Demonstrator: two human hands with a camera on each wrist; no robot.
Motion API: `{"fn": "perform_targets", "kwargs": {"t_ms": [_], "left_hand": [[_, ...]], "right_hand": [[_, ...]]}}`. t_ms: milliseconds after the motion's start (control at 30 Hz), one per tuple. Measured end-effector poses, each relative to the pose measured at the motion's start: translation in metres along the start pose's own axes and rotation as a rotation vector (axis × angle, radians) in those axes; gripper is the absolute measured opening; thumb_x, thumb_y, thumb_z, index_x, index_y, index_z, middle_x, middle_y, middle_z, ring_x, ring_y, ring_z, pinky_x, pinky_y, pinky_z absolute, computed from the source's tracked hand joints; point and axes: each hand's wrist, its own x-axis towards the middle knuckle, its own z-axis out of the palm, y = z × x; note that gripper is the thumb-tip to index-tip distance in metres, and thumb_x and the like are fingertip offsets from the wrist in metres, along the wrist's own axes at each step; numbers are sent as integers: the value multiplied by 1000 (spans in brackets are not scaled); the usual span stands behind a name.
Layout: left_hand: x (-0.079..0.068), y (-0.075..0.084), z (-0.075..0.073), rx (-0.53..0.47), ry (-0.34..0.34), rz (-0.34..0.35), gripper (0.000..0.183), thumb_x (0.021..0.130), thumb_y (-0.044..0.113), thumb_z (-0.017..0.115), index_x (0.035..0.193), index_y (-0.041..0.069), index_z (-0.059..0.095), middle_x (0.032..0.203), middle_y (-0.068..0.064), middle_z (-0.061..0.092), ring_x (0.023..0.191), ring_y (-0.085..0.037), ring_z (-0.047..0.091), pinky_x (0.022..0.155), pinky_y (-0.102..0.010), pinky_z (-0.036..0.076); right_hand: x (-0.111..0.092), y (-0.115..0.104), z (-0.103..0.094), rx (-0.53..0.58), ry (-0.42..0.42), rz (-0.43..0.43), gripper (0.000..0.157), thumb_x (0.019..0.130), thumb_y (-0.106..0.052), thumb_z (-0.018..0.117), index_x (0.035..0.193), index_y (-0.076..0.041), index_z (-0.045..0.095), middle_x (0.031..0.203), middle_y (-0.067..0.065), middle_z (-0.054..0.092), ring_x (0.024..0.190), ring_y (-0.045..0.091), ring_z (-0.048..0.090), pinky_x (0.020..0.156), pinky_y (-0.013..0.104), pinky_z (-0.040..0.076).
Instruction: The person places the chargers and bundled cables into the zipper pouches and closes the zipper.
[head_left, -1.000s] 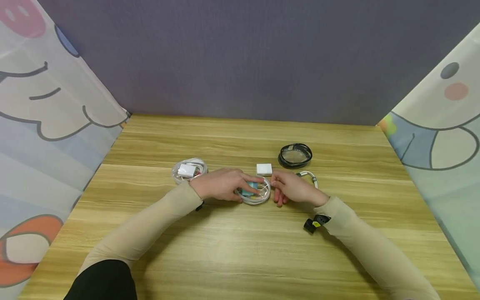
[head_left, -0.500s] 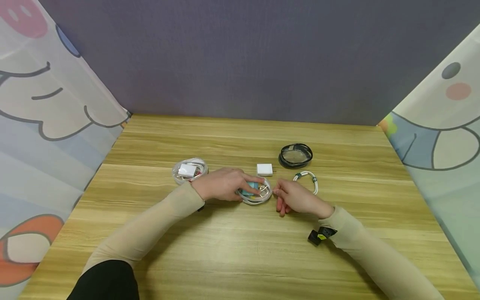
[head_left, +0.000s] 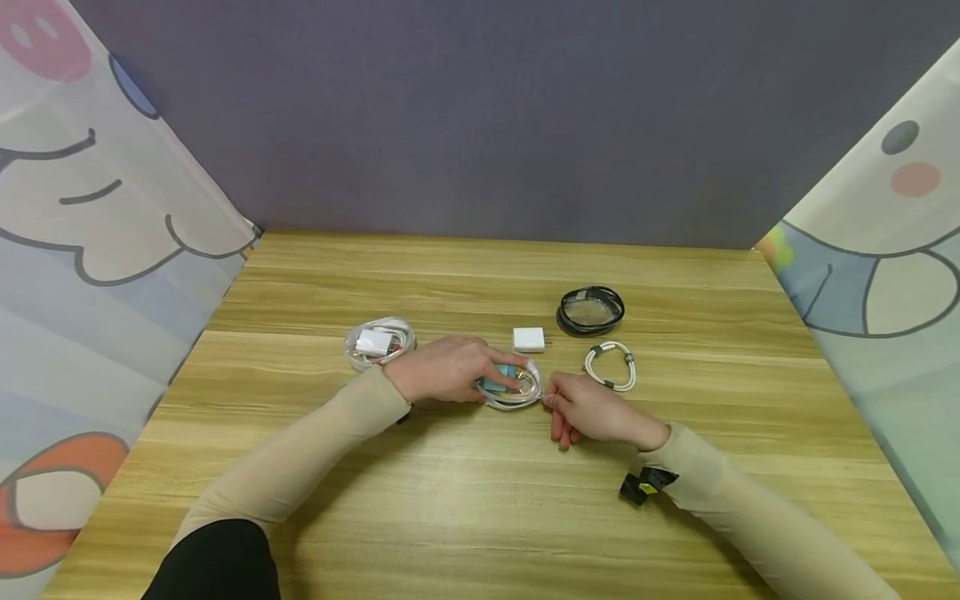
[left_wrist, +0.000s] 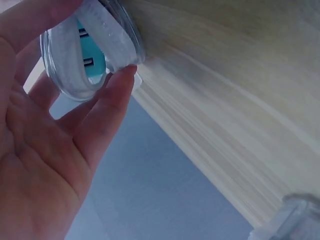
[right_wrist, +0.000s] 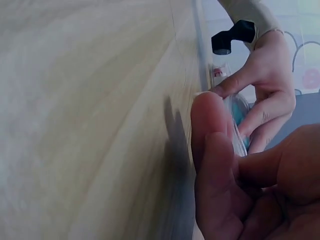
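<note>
A clear, rounded plastic case (head_left: 513, 406) lies near the middle of the table, with a coiled white cable (left_wrist: 70, 60) and a turquoise USB charger (left_wrist: 93, 57) inside. My left hand (head_left: 453, 369) grips it from the left: the thumb is at the near side, and other fingers reach over the top. At its right edge, my right hand (head_left: 588, 408) has thumb and forefinger together against the rim, with the other fingers curled below. What exactly the right fingertips pinch is hidden in the right wrist view, where the left hand (right_wrist: 270, 90) shows behind.
Another clear case (head_left: 349, 346) with a white charger and cable lies left. Behind my hands are a white charger (head_left: 528, 339) and a black-rimmed case (head_left: 590, 311). A tied white cable loop (head_left: 632, 375) lies right. A grey panel (head_left: 495, 125) borders the table's back.
My right hand has moved slightly towards me along the case's right edge, uncovering the white charger's prongs and the tied cable loop. My left hand has stayed on the case.
</note>
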Motion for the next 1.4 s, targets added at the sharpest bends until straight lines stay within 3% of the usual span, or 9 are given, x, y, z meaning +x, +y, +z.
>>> {"fn": "perform_targets", "kwargs": {"t_ms": [133, 300, 467, 600, 867, 1067, 1400], "left_hand": [[-3, 0, -1, 44, -3, 21, 60, 78, 21, 77, 132, 33, 53, 149, 13, 30, 109, -15, 54, 82, -29, 47], [-9, 1, -1, 92, -2, 13, 71, 80, 7, 71, 139, 36, 44, 152, 11, 25, 113, -17, 53, 78, -28, 48], [-13, 2, 1, 77, 48, 35, 75, 79, 3, 71, 141, 32, 41, 153, 7, 25, 108, -15, 56, 74, -25, 49], [-13, 5, 2, 82, 96, 71, 71, 79, 12, 75, 141, 29, 43, 152, 5, 26, 104, -14, 58, 73, -25, 50], [-6, 10, 5, 290, 131, 57, 72, 72, 30, 80, 137, 32, 48, 148, 8, 34, 124, -22, 44, 90, -42, 46], [-4, 8, 8, 238, 86, 114, 71, 76, 26, 77, 140, 26, 46, 149, 7, 34, 137, -19, 29, 100, -45, 39], [-4, 6, 11, 217, 103, 130, 62, 82, 18, 72, 139, 23, 47, 148, 5, 35, 136, -17, 30, 86, -35, 48]], "right_hand": [[3, 1, -3, -22, 34, 1, 19, 101, -13, 41, 91, -1, 52, 65, 5, 65, 52, 21, 63, 48, 35, 51], [9, 3, -8, -27, 109, 16, 17, 100, -10, 41, 92, 0, 51, 65, 5, 63, 52, 20, 63, 48, 34, 51], [17, 0, -12, -13, 158, 26, 17, 100, -10, 40, 94, 1, 51, 65, 7, 63, 52, 20, 63, 47, 34, 52], [25, -1, -15, 19, 187, 5, 18, 101, -9, 38, 93, 1, 51, 67, 9, 64, 53, 21, 63, 47, 34, 52], [40, 3, -19, 132, 174, 45, 18, 101, -13, 38, 100, 1, 50, 70, 13, 63, 56, 24, 64, 52, 37, 53], [43, 4, -18, 171, 160, 57, 18, 101, -13, 38, 101, 1, 50, 71, 15, 64, 57, 25, 64, 52, 37, 53], [42, 7, -20, 127, 159, 51, 18, 101, -16, 40, 98, -2, 50, 70, 12, 64, 57, 24, 64, 51, 35, 53]]}}
